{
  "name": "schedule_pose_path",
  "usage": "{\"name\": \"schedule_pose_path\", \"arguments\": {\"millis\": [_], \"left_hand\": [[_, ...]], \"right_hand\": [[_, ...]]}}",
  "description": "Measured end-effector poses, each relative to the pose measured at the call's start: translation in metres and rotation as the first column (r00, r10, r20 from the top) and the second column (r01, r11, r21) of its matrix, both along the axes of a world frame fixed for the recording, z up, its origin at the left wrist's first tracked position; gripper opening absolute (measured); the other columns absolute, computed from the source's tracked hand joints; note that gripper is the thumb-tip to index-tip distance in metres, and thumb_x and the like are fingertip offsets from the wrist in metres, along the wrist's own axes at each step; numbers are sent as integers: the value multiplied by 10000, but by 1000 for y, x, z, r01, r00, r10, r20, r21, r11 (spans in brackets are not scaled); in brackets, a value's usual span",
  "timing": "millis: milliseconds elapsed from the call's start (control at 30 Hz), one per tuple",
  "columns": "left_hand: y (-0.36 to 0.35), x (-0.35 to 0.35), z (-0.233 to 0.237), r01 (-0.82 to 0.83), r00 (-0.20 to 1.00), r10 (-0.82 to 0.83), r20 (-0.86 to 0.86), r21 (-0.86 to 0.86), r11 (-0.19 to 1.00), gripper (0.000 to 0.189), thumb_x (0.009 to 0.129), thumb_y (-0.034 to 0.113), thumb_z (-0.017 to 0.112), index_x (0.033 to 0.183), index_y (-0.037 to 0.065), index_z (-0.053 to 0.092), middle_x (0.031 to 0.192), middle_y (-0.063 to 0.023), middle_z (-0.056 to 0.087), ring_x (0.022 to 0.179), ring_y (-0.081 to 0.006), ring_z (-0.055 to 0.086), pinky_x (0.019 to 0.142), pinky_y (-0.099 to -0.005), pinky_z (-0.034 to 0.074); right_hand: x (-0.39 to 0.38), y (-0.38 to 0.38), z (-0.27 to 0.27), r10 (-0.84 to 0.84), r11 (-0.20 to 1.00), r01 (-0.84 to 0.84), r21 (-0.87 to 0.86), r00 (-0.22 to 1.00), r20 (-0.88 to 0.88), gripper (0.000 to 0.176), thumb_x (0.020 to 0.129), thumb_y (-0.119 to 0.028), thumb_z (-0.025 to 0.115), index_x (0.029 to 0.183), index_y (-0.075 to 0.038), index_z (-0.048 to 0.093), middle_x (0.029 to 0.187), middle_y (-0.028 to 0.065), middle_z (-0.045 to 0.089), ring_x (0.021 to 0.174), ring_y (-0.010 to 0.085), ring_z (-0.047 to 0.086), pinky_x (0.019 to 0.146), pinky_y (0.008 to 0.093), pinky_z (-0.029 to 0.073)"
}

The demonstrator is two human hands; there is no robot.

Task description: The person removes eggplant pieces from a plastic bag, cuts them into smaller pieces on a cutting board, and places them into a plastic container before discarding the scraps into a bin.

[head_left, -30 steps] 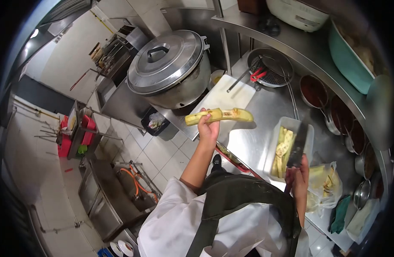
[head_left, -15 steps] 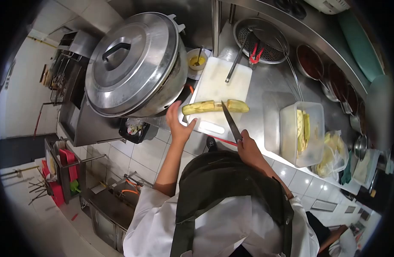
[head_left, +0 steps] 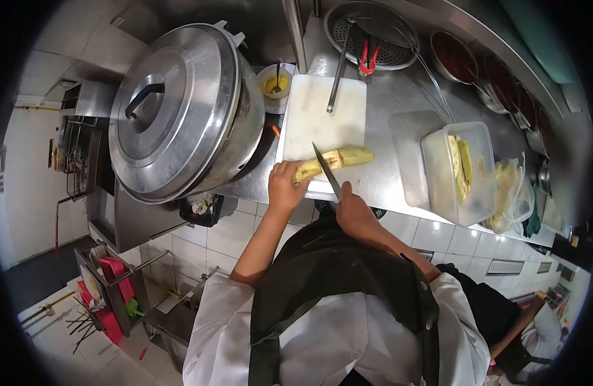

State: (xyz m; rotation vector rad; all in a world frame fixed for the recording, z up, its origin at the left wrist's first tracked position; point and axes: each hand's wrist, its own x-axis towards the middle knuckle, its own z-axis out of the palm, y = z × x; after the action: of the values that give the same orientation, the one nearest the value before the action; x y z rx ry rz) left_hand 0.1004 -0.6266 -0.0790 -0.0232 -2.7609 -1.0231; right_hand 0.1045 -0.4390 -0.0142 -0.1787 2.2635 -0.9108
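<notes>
A long yellow plantain-like fruit (head_left: 354, 156) lies slantwise across the white cutting board (head_left: 327, 122), with a pale, brown-marked section along its middle. My left hand (head_left: 287, 185) is closed around its left end. In my right hand (head_left: 356, 212) is a knife (head_left: 329, 172), its dark blade pointing away from me and crossing over the fruit's middle. A metal utensil handle (head_left: 337, 83) reaches over the far part of the board. To the right stands a clear plastic container (head_left: 478, 174) holding long yellow pieces (head_left: 461, 168).
A large lidded pot (head_left: 174, 109) stands at left, near a small bowl (head_left: 274, 82) of yellow liquid with a spoon. Behind the board sit a perforated strainer (head_left: 374, 35) and red-handled tongs (head_left: 367, 63). Sauce-filled pans (head_left: 453, 56) line the right; another person (head_left: 496, 315) is at lower right.
My left hand has moved from beside the fruit to gripping its left end, which now lies nearer me. The knife has shifted left along the fruit, and the whole view has moved slightly.
</notes>
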Motion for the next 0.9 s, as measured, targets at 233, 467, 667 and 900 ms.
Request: {"name": "schedule_pose_path", "arguments": {"millis": [233, 467, 667, 900], "left_hand": [[-6, -9, 1, 43, 998, -44, 38, 32, 999, 403, 610, 148, 765, 969, 33, 623, 883, -124, 608, 832, -319, 559, 755, -385, 450], [-9, -18, 1, 101, 994, -103, 46, 35, 994, 406, 623, 157, 764, 979, 18, 626, 893, -136, 617, 820, -313, 568, 747, -369, 454], [-12, -26, -3, 107, 990, -109, 90, 26, 994, 417, 631, 153, 763, 999, 14, 624, 903, -146, 619, 841, -314, 575, 766, -363, 459], [-19, -26, -2, 98, 977, -116, 180, 103, 990, 402, 660, 164, 755, 1007, 11, 623, 920, -148, 623, 857, -289, 588, 785, -343, 461]], "right_hand": [[0, -8, -1, 0, 1000, 0, -23, 1000, 9, 283, 818, -5, 354, 1061, 140, 358, 799, 344, 570, 786, 453, 593, 726, 480, 465], [-2, -16, -19, -57, 978, 47, -203, 998, -41, 191, 829, -16, 365, 961, 116, 405, 795, 309, 584, 750, 417, 610, 674, 455, 485], [-9, -31, -45, -99, 994, 94, -61, 993, -72, 163, 852, -37, 355, 946, 80, 418, 799, 307, 588, 775, 429, 606, 689, 479, 478], [-14, -32, -66, -82, 996, 81, -38, 996, -35, 190, 855, -43, 338, 990, 60, 422, 837, 317, 586, 831, 432, 597, 724, 483, 466]]}}
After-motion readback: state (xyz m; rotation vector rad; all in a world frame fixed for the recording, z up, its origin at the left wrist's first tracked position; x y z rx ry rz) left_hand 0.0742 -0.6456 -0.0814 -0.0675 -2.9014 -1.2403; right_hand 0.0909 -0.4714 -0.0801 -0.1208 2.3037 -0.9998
